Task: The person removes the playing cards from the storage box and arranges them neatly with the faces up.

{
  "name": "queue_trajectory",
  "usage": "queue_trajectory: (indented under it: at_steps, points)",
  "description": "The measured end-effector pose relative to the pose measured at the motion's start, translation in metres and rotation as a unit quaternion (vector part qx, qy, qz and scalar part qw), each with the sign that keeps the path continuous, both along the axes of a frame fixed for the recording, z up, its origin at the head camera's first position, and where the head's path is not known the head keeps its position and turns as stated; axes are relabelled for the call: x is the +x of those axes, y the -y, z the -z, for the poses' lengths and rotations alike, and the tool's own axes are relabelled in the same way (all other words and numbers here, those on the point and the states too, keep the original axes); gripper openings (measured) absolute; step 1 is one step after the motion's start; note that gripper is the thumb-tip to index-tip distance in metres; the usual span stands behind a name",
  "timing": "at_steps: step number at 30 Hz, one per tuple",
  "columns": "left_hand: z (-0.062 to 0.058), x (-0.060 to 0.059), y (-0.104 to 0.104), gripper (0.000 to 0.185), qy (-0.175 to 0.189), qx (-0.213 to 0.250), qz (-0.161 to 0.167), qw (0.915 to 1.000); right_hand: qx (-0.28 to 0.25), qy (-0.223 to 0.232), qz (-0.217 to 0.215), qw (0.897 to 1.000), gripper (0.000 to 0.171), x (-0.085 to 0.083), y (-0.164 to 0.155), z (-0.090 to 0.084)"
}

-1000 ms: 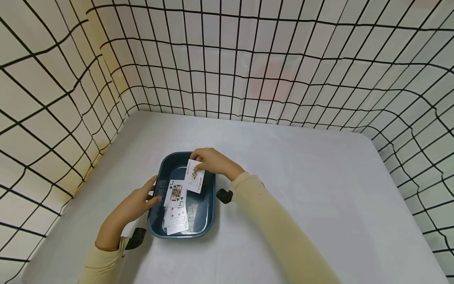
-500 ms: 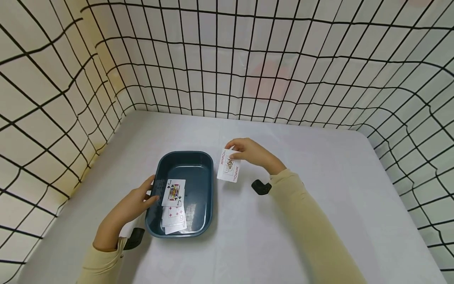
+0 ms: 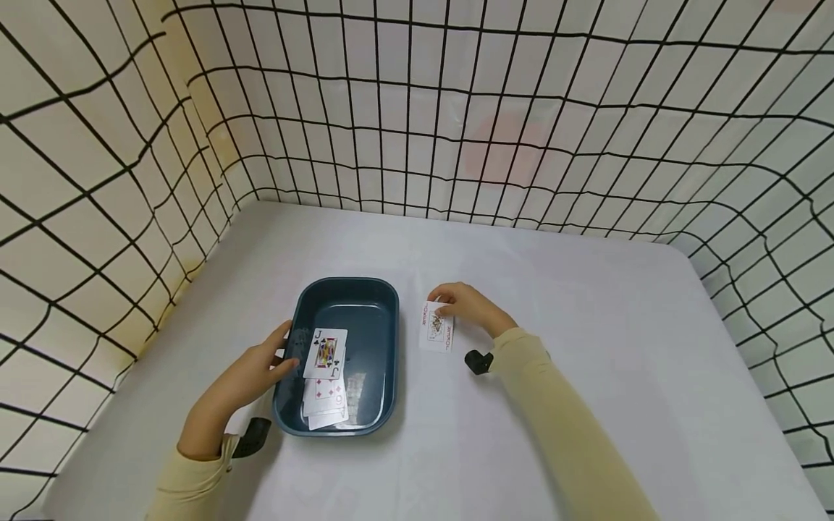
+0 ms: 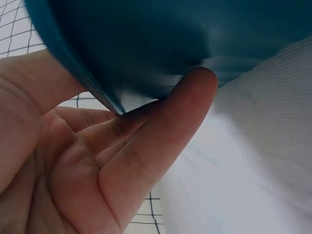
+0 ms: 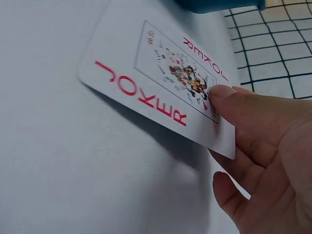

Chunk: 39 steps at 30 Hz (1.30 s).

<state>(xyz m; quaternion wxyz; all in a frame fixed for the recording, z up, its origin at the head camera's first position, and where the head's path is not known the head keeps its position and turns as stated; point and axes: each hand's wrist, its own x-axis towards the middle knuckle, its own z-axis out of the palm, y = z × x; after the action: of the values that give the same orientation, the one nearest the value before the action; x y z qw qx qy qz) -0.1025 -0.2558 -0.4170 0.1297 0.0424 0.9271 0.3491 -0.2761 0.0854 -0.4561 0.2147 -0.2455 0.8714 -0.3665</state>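
My right hand [image 3: 472, 310] pinches a joker card [image 3: 435, 329] just right of the dark blue tray [image 3: 396, 354]. In the right wrist view the thumb presses on the face of the joker card [image 5: 161, 83], with fingers beneath; its far edge is close to the white cloth. At the tray's left side, my left hand [image 3: 250, 373] grips the rim, thumb over the edge and fingers along the outer wall, as the left wrist view shows the tray [image 4: 131, 44]. Inside the tray lie a jack of clubs [image 3: 326, 353] and red diamond cards [image 3: 326, 398] partly under it.
A white cloth [image 3: 573, 347] covers the surface. Black wire mesh [image 3: 449, 137] rises behind it and on both sides. Dark wrist-camera mounts [image 3: 478, 362] sit at both sleeves.
My right hand has carried the joker card out of the tray to the right, then lowered it toward the cloth. The left hand stays on the tray rim.
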Motion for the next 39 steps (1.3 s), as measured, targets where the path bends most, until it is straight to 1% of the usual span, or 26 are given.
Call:
queue_trajectory:
  at_steps: [4,8,11,16,19,21,25,27,31,36,39]
  points:
    - [0.000,0.000,-0.001,0.069,0.001,-0.001,-0.001,1.0000,0.010,-0.011,0.004,1.000,0.025,0.002,0.001,0.002]
    - [-0.001,0.000,0.000,0.069,-0.004,-0.001,0.001,1.0000,0.010,-0.025,0.007,1.000,0.024,0.003,0.001,-0.002]
    - [-0.001,0.000,0.001,0.069,-0.008,-0.001,0.002,1.0000,0.009,-0.037,0.010,0.999,0.019,0.001,0.001,-0.006]
    - [-0.001,-0.001,0.001,0.069,-0.007,-0.002,0.003,1.0000,-0.011,-0.059,0.012,0.998,0.006,0.001,0.004,-0.012]
    - [-0.001,-0.001,0.001,0.069,-0.003,-0.002,0.001,1.0000,-0.029,-0.073,0.008,0.997,0.005,0.004,0.011,-0.021]
    - [-0.001,-0.001,0.001,0.069,0.000,-0.001,0.000,1.0000,-0.039,-0.084,0.002,0.996,0.006,0.008,0.018,-0.029]
    - [-0.001,-0.001,0.001,0.069,0.005,-0.002,-0.004,1.0000,-0.051,-0.107,-0.025,0.993,0.007,0.015,0.039,-0.048]
    - [-0.001,-0.001,0.000,0.069,0.007,-0.002,-0.005,1.0000,-0.055,-0.112,-0.040,0.991,0.008,0.019,0.051,-0.056]
    - [0.000,-0.002,0.001,0.069,0.009,-0.004,-0.007,0.9999,-0.068,-0.108,-0.064,0.990,0.011,0.025,0.075,-0.069]
    - [0.001,-0.002,0.001,0.069,0.010,-0.002,-0.005,0.9999,-0.085,-0.104,-0.088,0.987,0.011,0.033,0.106,-0.074]
    - [0.001,-0.002,0.001,0.069,0.013,0.002,-0.004,0.9999,-0.077,-0.092,-0.108,0.987,0.013,0.039,0.123,-0.072]
